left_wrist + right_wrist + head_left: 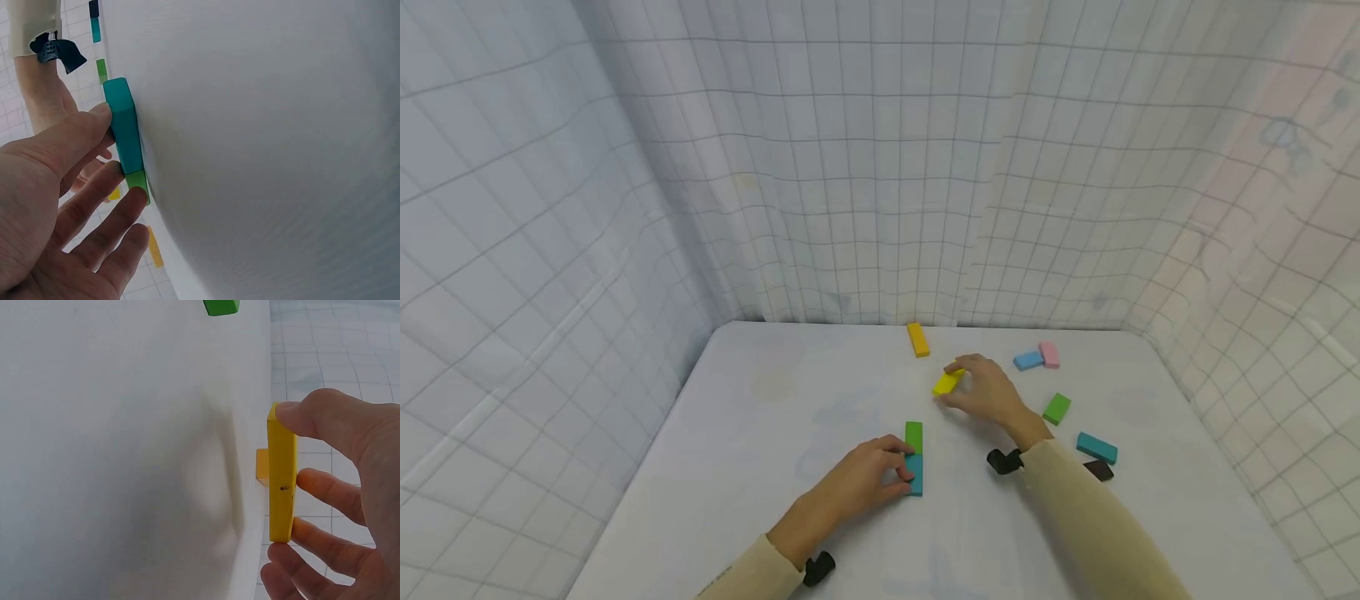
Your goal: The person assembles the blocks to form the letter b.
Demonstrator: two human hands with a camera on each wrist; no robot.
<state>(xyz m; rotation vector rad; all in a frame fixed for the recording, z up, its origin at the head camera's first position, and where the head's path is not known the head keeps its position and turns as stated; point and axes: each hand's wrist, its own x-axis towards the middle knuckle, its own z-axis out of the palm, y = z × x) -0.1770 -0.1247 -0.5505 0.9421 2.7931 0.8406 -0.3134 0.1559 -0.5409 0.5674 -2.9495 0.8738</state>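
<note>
In the head view my left hand is at a teal block that lies end to end with a green block on the white table. The thumb rests against the teal block near one end, with the index fingertip by the other, where the green block begins. Farther right, my right hand grips a yellow block lengthwise. In the right wrist view, thumb and fingers hold opposite ends of the yellow block, its shadow lying apart on the table.
An orange-yellow block lies near the table's back edge. At the right are a light blue block, a pink block, another green block, another teal block and a black block. Gridded white curtains enclose the table.
</note>
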